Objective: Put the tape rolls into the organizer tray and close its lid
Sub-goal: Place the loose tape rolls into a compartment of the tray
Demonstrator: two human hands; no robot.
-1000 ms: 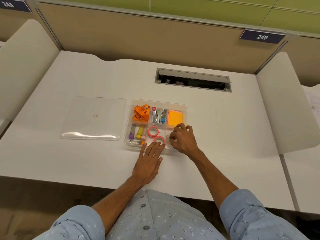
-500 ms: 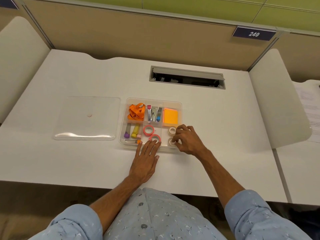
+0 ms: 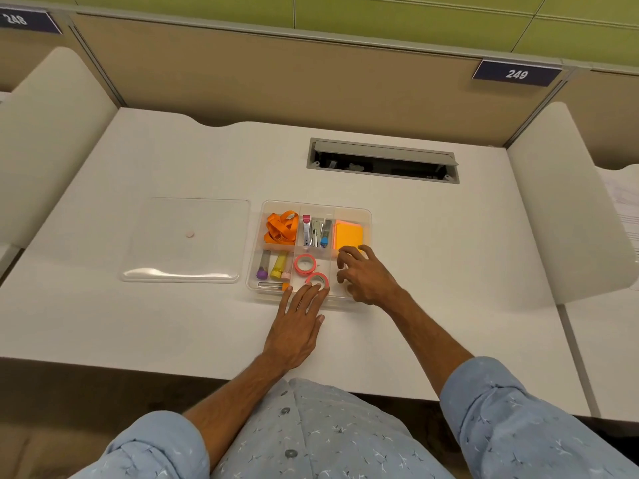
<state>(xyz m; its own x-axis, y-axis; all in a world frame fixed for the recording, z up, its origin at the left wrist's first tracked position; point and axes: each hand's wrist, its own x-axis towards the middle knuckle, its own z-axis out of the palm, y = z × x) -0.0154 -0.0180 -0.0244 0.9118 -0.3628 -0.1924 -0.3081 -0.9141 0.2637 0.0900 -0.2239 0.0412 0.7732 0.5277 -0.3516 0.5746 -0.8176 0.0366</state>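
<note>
The clear organizer tray sits mid-desk with no lid on it. Its front middle compartment holds two pink tape rolls, one behind and one in front. My left hand lies flat on the desk, fingers apart, its fingertips over the tray's front rim beside the nearer pink roll. My right hand hovers over the front right compartment with fingers spread and slightly curled, hiding what lies there. The clear lid lies flat on the desk left of the tray.
Other tray compartments hold an orange strap, a stapler and clips, orange sticky notes and glue sticks. A cable slot opens behind the tray. White side dividers stand left and right.
My right hand has spread its fingers and moved over the front right compartment, covering the two white tape rolls seen half a second ago. My left hand stays at the tray's front edge.
</note>
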